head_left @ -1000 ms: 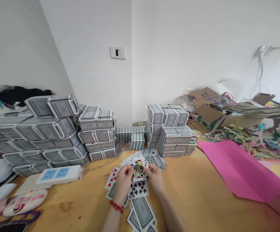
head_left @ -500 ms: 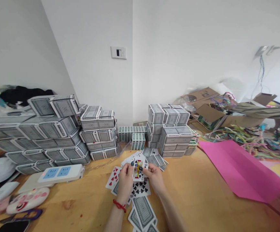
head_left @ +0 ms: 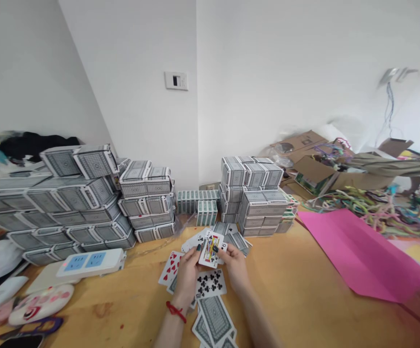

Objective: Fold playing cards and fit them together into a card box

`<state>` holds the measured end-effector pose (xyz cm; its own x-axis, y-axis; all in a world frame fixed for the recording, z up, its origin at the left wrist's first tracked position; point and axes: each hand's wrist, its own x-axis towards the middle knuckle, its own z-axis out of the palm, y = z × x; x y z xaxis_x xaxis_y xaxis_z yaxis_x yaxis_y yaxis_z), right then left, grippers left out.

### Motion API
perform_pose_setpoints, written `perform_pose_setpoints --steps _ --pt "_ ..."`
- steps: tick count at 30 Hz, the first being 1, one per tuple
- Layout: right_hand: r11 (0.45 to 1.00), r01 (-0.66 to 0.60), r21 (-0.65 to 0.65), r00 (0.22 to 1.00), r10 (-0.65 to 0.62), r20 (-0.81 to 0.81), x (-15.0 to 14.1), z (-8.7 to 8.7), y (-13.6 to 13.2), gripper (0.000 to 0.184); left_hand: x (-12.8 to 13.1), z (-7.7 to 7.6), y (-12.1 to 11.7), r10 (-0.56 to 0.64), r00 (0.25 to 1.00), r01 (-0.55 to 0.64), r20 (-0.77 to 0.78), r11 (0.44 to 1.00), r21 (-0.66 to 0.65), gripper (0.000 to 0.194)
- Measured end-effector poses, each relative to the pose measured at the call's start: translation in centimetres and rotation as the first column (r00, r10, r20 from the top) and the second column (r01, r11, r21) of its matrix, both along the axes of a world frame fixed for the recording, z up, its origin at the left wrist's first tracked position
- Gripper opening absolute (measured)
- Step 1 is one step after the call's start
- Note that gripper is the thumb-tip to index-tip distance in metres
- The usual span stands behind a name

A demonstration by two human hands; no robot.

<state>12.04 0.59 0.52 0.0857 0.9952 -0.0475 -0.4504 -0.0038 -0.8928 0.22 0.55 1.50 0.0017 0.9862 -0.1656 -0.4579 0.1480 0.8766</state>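
1. Showing its face to the camera, the jack of clubs (head_left: 210,250) is held over the table (head_left: 289,290), its long axis running away from the person, the far end slanted rightward.
2. The jack is gripped by the right hand (head_left: 234,266), thumb on its face; a card marked 9 (head_left: 224,247) juts out from behind it.
3. The left hand (head_left: 188,270) is curled at the jack's left edge; whether the card is clamped there cannot be told.
4. Nearer the person, a club card (head_left: 210,284) is laid face up, long axis roughly sideways, above patterned card backs (head_left: 215,316).
5. A heart card (head_left: 170,268) is seen left of the hands.
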Motion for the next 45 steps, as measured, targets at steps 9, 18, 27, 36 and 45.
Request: perform_pose_setpoints --steps 9,18,27,36,45 --pt "1.0 0.015 0.01 1.0 -0.015 0.026 0.4 -0.2 0.1 0.027 -1.1 0.3 0.2 -0.197 0.98 0.198 0.024 0.98 -0.025 0.028" --pt "1.0 0.004 0.008 0.995 -0.004 0.097 0.2 0.1 -0.1 0.024 -1.3 -0.6 0.6 -0.013 0.831 0.085 -0.556 0.991 0.103 0.022" --pt "0.999 0.035 -0.015 0.999 -0.034 0.028 0.0 -0.4 0.1 0.026 0.1 -0.8 -0.1 0.149 0.701 0.013 -0.697 0.975 0.222 0.02" --pt "0.996 0.092 -0.019 0.993 -0.094 -0.074 0.5 0.3 0.1 0.023 -0.3 -0.2 -0.1 -0.182 0.971 0.183 -0.157 0.983 -0.008 0.034" --pt "0.994 0.104 -0.024 0.994 -0.105 -0.008 0.7 -0.4 0.2 0.026 -1.2 0.1 0.1 -0.229 0.927 0.242 -0.297 0.97 0.01 0.03"
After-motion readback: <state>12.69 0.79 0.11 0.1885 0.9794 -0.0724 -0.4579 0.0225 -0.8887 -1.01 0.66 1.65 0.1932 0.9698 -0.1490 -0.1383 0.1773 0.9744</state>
